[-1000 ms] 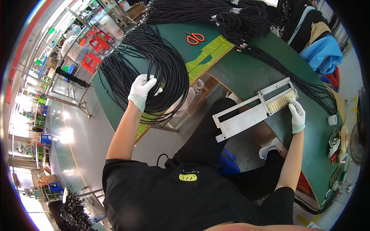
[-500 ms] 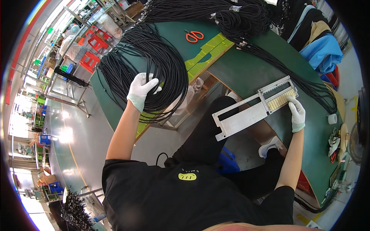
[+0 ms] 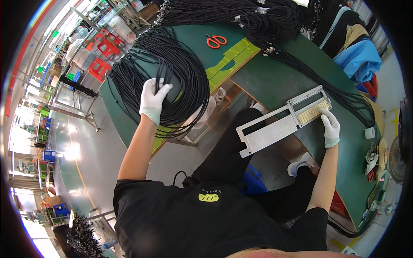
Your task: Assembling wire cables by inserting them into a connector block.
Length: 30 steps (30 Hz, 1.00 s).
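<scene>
A big looped bundle of black cables (image 3: 194, 73) lies on the green table at the left. My left hand (image 3: 152, 98), in a white glove, is at its inner edge, with a few cable strands pinched between thumb and fingers. On the right, my gloved right hand (image 3: 331, 128) grips the far end of a flat silver metal fixture (image 3: 271, 134). That fixture has an open frame and a row of pale yellowish slats (image 3: 310, 113) near my right fingers. Its near end juts out past the table edge, over my leg.
Orange-handled scissors (image 3: 216, 41) lie near yellow-green tape (image 3: 232, 56) on the table. More black cables (image 3: 271, 26) are heaped at the back, and a thinner bunch (image 3: 318, 75) runs along the right. A white roll (image 3: 369, 133) stands by the right edge.
My left hand has shifted slightly left and away from me, drawing a few strands with it. My right hand and the metal fixture stay almost where they were.
</scene>
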Each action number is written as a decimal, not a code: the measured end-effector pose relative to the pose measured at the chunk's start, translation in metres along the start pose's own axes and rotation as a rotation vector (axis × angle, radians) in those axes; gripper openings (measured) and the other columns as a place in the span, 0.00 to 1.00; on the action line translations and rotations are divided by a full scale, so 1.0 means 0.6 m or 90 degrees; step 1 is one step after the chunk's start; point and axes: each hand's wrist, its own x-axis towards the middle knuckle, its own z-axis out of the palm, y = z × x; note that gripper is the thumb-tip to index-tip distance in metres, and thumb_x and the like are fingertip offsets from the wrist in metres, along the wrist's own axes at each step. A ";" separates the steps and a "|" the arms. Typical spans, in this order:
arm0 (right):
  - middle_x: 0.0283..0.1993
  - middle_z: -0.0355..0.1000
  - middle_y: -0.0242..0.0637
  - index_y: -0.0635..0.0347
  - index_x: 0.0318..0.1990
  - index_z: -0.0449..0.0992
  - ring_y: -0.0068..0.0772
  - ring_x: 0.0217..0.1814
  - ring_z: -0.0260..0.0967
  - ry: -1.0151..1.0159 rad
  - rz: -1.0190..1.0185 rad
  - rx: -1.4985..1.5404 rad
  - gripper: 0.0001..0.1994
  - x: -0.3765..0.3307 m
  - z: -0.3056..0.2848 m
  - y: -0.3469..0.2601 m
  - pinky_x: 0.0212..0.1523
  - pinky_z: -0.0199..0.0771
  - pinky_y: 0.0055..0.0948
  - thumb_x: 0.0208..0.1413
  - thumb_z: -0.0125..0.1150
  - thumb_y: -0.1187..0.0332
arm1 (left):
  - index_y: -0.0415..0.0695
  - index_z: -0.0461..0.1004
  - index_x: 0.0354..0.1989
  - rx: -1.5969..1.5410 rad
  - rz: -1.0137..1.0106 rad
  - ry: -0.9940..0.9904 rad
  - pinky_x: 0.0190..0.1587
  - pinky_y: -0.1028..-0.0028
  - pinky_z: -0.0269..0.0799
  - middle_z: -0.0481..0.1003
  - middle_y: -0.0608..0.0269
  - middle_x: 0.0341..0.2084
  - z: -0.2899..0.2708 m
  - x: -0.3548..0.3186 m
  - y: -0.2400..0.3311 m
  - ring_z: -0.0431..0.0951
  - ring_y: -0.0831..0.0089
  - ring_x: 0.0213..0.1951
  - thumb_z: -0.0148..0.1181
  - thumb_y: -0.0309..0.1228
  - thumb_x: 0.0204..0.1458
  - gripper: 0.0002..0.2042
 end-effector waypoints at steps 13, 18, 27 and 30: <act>0.52 0.75 0.41 0.70 0.52 0.74 0.33 0.57 0.70 0.147 -0.058 0.190 0.15 0.002 0.038 -0.098 0.62 0.65 0.32 0.65 0.51 0.69 | 0.41 0.71 0.32 0.113 -0.187 -0.155 0.22 0.80 0.51 0.61 0.74 0.18 -0.001 -0.108 0.256 0.56 0.85 0.19 0.51 0.30 0.59 0.07; 0.46 0.76 0.46 0.74 0.48 0.76 0.36 0.49 0.73 -0.317 -0.034 0.212 0.27 -0.051 0.227 -0.311 0.56 0.69 0.33 0.59 0.53 0.51 | 0.39 0.71 0.37 0.148 -0.031 -0.395 0.28 0.72 0.67 0.71 0.57 0.22 0.065 -0.194 0.277 0.72 0.72 0.24 0.55 0.32 0.60 0.08; 0.64 0.64 0.48 0.69 0.55 0.71 0.38 0.67 0.61 -0.337 0.223 0.569 0.17 -0.147 0.389 -0.420 0.68 0.55 0.37 0.63 0.49 0.68 | 0.36 0.67 0.46 0.213 0.103 -0.513 0.37 0.60 0.73 0.76 0.44 0.31 0.135 -0.249 0.229 0.78 0.47 0.35 0.59 0.36 0.55 0.17; 0.52 0.74 0.42 0.65 0.44 0.76 0.32 0.51 0.71 -0.244 0.150 0.532 0.14 -0.127 0.383 -0.410 0.52 0.71 0.34 0.66 0.46 0.65 | 0.40 0.69 0.34 0.318 0.193 -0.556 0.36 0.59 0.72 0.77 0.53 0.25 0.124 -0.223 0.222 0.78 0.50 0.33 0.66 0.38 0.46 0.16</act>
